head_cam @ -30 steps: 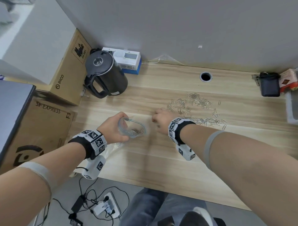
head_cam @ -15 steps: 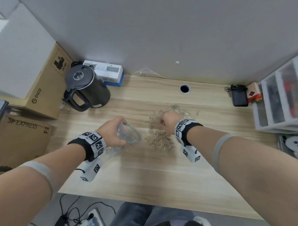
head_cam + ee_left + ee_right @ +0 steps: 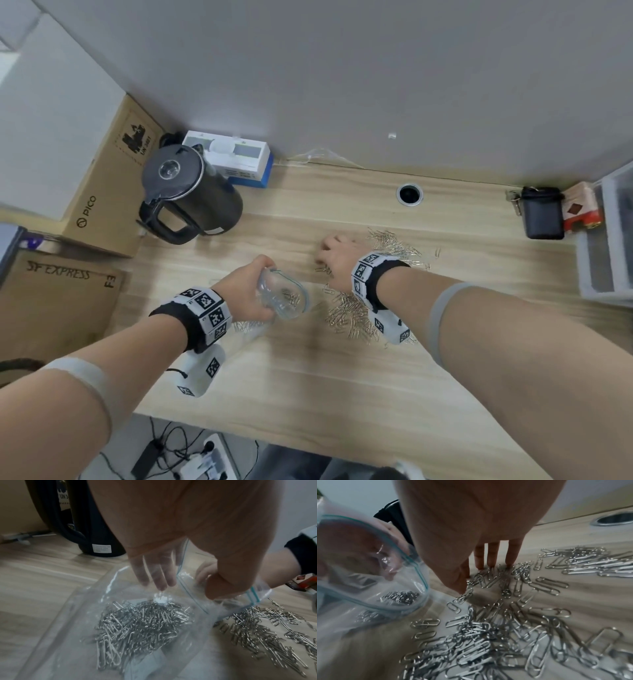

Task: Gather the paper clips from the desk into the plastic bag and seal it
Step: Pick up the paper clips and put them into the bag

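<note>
My left hand (image 3: 255, 291) grips the rim of a clear zip plastic bag (image 3: 284, 298) and holds its mouth open toward the right. The bag (image 3: 85, 615) lies on the desk with a heap of silver paper clips (image 3: 137, 626) inside. My thumb (image 3: 221, 585) pinches the blue-striped rim. My right hand (image 3: 337, 253) lies over the loose paper clips (image 3: 349, 318) just right of the bag, its straight fingers (image 3: 493, 555) touching the desk among the clips (image 3: 488, 635). More clips (image 3: 394, 243) lie scattered beyond the right wrist.
A black kettle (image 3: 191, 192) and a white-and-blue box (image 3: 236, 161) stand at the back left, beside cardboard boxes (image 3: 113, 178). A cable hole (image 3: 409, 194) sits at the back. A black pouch (image 3: 543, 216), a red box (image 3: 582, 209) and plastic drawers (image 3: 609, 240) are at the right.
A heap of clips now lies right beside the bag's mouth, where the desk was bare a second ago. My right hand has reached a little farther back; the left still holds the bag.
</note>
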Demonstrator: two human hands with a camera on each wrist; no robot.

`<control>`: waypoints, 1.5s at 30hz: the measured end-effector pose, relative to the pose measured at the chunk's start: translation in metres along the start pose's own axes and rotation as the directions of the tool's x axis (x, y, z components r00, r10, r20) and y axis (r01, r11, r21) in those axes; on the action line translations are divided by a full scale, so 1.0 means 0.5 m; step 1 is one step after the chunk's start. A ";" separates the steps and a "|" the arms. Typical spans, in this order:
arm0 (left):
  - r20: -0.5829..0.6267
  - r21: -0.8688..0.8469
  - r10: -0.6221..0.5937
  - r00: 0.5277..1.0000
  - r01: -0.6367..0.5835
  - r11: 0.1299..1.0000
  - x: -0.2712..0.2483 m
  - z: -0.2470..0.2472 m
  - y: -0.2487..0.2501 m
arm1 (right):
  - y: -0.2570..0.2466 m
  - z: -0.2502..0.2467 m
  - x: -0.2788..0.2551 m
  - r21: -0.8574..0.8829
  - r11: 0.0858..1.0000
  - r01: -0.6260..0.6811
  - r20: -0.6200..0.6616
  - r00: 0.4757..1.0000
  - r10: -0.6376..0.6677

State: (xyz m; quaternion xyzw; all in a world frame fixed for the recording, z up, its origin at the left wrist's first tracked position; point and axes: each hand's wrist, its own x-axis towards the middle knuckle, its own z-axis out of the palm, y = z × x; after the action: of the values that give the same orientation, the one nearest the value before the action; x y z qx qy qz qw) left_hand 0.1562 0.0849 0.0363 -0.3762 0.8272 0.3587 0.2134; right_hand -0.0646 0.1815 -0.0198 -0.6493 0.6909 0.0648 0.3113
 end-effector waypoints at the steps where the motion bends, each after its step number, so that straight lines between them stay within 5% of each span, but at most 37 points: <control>1: 0.020 0.019 -0.002 1.000 0.002 1.000 0.005 -0.002 0.004 | -0.001 0.000 0.001 -0.007 1.000 0.018 0.000 1.000 -0.018; 7: 0.069 0.056 0.004 0.998 -0.008 0.998 0.027 -0.015 0.020 | 0.018 -0.008 -0.012 0.051 0.999 0.011 0.158 0.987 -0.019; 10: 0.081 0.056 0.026 0.996 -0.030 0.998 0.038 -0.020 0.026 | 0.050 -0.026 -0.018 0.087 0.992 -0.095 -0.004 0.995 0.095; 13: 0.088 0.066 0.032 0.996 -0.038 0.997 0.042 -0.020 0.027 | 0.093 -0.045 -0.023 0.097 0.943 -0.318 -0.181 0.926 0.331; 16: 0.086 0.074 0.032 0.996 -0.038 0.997 0.043 -0.016 0.024 | 0.118 -0.040 -0.030 0.136 0.885 -0.446 -0.138 0.876 0.462; 26: 0.097 0.108 0.052 0.994 -0.063 0.992 0.045 -0.010 0.030 | 0.068 -0.009 -0.085 0.171 0.958 -0.231 0.119 0.970 0.213; 32: 0.080 0.105 0.093 0.992 -0.101 0.989 0.028 -0.006 0.019 | 0.064 0.005 -0.088 0.203 0.936 -0.289 -0.032 0.953 0.301; 39: 0.098 0.049 0.073 0.993 -0.078 0.996 0.004 0.006 0.001 | 0.031 0.028 -0.095 -0.016 0.964 -0.266 0.089 0.960 0.267; 45: 0.104 0.054 0.050 0.993 -0.056 0.997 -0.009 0.016 0.012 | 0.010 0.046 -0.127 -0.001 0.944 -0.330 0.062 0.942 0.329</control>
State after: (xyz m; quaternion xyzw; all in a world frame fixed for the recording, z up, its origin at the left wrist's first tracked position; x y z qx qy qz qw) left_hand 0.1551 0.0958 0.0363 -0.3288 0.8347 0.3596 0.2565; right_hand -0.0637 0.2481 -0.0073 -0.5209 0.7801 0.1325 0.3202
